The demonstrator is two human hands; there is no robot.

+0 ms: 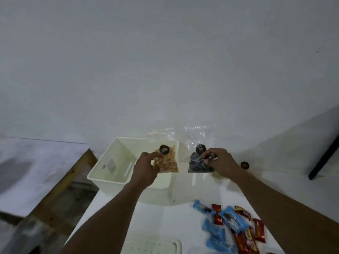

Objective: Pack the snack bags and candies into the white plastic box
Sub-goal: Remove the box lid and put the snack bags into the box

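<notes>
left hand (145, 171) grips clear orange-snack bag (167, 161) over white plastic box (110, 173); right hand (218, 160) grips clear dark-snack bag (197, 164); blue and red wrapped candies (229, 222) at worktop's (165, 217) near edge.

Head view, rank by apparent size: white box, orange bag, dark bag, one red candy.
1. white box: largest.
2. orange bag and dark bag: they look about alike, so they are not ranked.
3. red candy: smallest, though it is nearer the camera.
</notes>
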